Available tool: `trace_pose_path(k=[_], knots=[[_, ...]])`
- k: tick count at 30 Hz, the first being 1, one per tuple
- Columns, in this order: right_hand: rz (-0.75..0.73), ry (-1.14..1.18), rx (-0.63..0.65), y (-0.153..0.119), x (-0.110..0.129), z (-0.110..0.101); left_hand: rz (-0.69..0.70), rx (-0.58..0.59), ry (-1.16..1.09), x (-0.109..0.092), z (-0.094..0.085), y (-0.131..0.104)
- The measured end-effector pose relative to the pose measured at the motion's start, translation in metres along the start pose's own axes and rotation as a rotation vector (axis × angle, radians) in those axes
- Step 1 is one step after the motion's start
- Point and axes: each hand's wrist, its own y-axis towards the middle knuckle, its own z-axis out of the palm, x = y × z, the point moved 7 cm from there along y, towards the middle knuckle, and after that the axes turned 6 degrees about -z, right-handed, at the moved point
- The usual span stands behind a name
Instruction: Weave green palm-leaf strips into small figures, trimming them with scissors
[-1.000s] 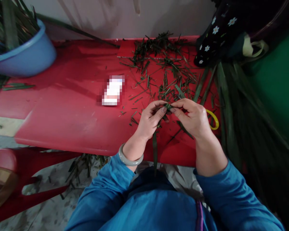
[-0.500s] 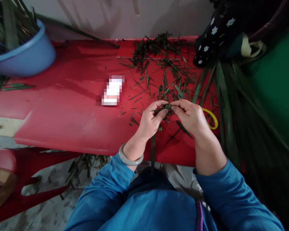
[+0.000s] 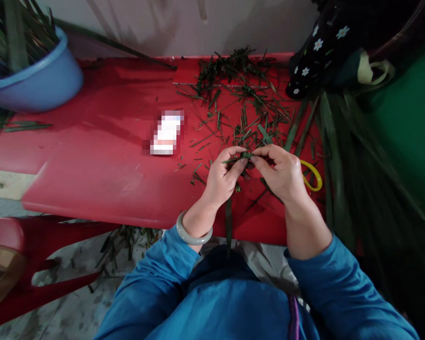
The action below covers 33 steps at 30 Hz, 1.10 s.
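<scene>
A small folded piece of green leaf (image 3: pixel 246 155) is pinched between the fingertips of both hands over the red table (image 3: pixel 127 189). My left hand (image 3: pixel 224 175) grips its left side, thumb below and index finger above. From the right, my right hand (image 3: pixel 281 169) pinches it with thumb and index finger. A long leaf strip (image 3: pixel 228 222) hangs below the left hand past the table's front edge. Just right of the right hand lies a yellow loop handle (image 3: pixel 315 175), partly hidden by it. The fine folds of the leaf are too small to make out.
Leaf scraps (image 3: pixel 248 94) cover the table beyond the hands. A blurred-out phone-like object (image 3: pixel 167 133) lies to their left. At the far left stands a blue basin (image 3: pixel 38 85) of leaves. Long leaves (image 3: pixel 371 179) and a black flowered cloth (image 3: pixel 313 52) are on the right.
The fingers of my right hand have shifted slightly around the folded leaf, showing a little more of it. The whole view has moved slightly.
</scene>
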Motion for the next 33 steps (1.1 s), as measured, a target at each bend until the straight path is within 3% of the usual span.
trace_pose_path(k=[16, 22, 33], knots=[[-0.043, 0.036, 0.031, -0.0021, -0.0003, 0.0006, -0.1, 0.031, -0.093, 0.0048, -0.0003, 0.0009], [-0.11, 0.006, 0.05, -0.0018, 0.0036, 0.0012, -0.086, 0.026, -0.132, 0.0025, 0.0003, 0.0006], [-0.105, -0.008, 0.075, -0.0013, 0.0024, 0.0018, -0.062, 0.097, -0.057, 0.0023, 0.003, -0.0003]])
